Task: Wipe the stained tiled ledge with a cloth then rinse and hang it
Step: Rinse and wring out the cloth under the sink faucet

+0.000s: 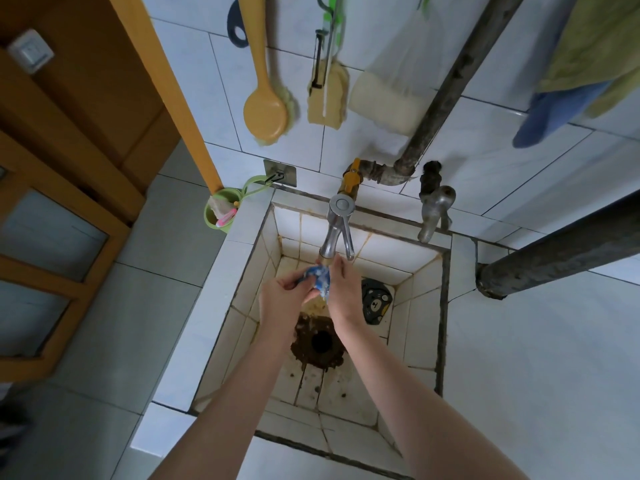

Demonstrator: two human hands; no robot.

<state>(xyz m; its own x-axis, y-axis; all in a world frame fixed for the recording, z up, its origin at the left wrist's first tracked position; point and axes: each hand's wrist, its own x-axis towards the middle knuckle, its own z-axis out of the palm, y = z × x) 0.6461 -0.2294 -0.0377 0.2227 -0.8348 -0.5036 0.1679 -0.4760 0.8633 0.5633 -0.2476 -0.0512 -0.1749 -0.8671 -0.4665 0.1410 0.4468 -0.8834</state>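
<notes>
A small blue-and-white cloth (319, 278) is bunched up right under the spout of the chrome tap (336, 227), over the tiled basin. My left hand (282, 296) grips its left side with curled fingers. My right hand (344, 291) presses and holds it from the right. Brownish water runs down from the cloth toward the dark drain hole (320, 342). The white tiled ledge (221, 296) frames the basin on the left, with dark grout lines along its inner edge.
A second tap (434, 213) and rusty pipes (450, 84) stand at the back right. A yellow brush (265, 112), sponges (327, 95) and towels (588, 53) hang on the wall. A green cup (221, 211) hangs by the ledge corner. A black drain cover (375, 301) leans inside the basin.
</notes>
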